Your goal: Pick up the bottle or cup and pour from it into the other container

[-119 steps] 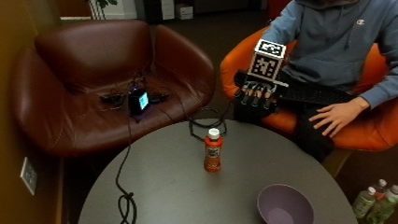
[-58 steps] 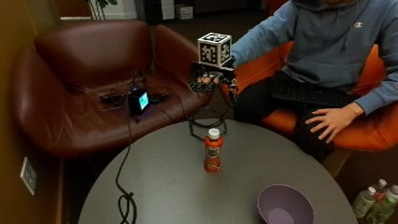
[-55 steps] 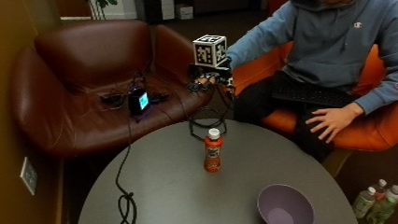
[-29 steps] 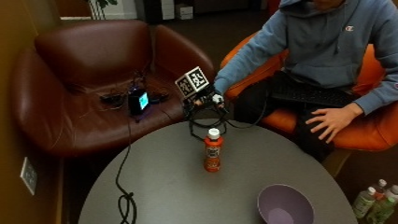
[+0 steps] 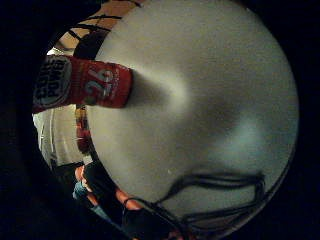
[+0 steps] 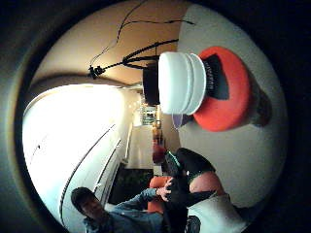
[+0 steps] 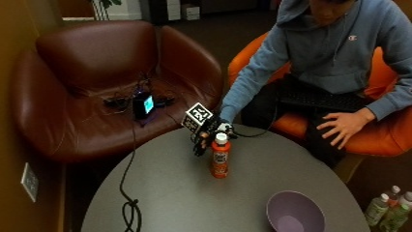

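The gloved right hand (image 7: 205,136) hung just beside the orange bottle (image 7: 219,156), at the height of its white cap (image 7: 221,137), fingers pointing down and holding nothing; whether they touched it was unclear. The bottle stood upright on the round grey table (image 7: 174,193). The purple bowl (image 7: 294,212) sat well apart from the hand.

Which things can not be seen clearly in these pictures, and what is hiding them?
- Gloved right hand, outside view: the marker cube covers it, so whether it touches the bottle is unclear.
- Bottle in the thumb side palm view: seen from above the white cap, so the label is hidden.
- Purple bowl: almost wholly hidden behind the bottle in the thumb side palm view.
- Small bottles on the floor: cut off by the edge.
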### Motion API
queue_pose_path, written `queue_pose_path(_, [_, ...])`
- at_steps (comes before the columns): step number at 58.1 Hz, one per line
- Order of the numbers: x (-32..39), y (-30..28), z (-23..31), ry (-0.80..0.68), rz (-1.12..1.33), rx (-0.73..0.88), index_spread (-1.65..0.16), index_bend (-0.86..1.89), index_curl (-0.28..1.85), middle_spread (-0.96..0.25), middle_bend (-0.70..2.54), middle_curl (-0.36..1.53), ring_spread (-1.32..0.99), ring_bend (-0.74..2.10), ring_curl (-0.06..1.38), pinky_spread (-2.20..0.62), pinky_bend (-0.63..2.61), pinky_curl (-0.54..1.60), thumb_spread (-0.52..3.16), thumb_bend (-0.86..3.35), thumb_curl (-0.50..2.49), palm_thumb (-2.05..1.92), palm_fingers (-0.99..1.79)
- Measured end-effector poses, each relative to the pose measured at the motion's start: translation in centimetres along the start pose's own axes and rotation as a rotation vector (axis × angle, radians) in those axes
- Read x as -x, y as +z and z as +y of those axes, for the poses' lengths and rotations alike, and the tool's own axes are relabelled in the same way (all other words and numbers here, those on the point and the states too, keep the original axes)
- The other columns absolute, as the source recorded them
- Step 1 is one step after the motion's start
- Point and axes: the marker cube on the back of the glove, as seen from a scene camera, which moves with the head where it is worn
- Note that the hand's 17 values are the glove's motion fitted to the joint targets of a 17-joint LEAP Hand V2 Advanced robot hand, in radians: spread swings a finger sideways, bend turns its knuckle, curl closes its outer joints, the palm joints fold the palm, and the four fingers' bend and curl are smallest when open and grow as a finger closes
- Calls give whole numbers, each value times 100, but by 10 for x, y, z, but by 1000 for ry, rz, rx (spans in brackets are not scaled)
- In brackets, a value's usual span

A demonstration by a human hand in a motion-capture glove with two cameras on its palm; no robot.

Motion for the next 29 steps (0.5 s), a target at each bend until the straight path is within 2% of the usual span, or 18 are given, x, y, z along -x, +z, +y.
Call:
queue_pose_path(2, [4, 6, -8, -65, -43, -4, -40, 11, 16, -12, 21, 33, -12, 48, 29, 17, 55, 36, 88, -3, 35, 62, 3])
queue_pose_path(7, [26, 20, -29, -81, -106, -27, -39, 11, 16, -12, 21, 33, -12, 49, 30, 15, 56, 36, 87, -3, 36, 63, 3])
queue_pose_path(18, [49, 45, -58, -85, -242, -91, -33, 10, 16, -3, 35, 37, -9, 56, 31, 13, 50, 34, 82, 0, 38, 76, 35])
queue_pose_path(22, [60, 50, -67, -84, -273, -134, -30, 11, 17, -2, 43, 39, -8, 57, 31, 14, 44, 32, 80, 1, 41, 85, 51])
queue_pose_path(26, [63, 55, -71, -106, -242, -158, -27, 19, 21, -3, 52, 41, -10, 58, 31, 13, 33, 29, 77, 4, 45, 95, 80])
queue_pose_path(29, [70, 60, -75, -107, -245, -174, -25, 19, 24, -4, 50, 41, -12, 57, 31, 12, 28, 28, 74, 3, 48, 98, 86])
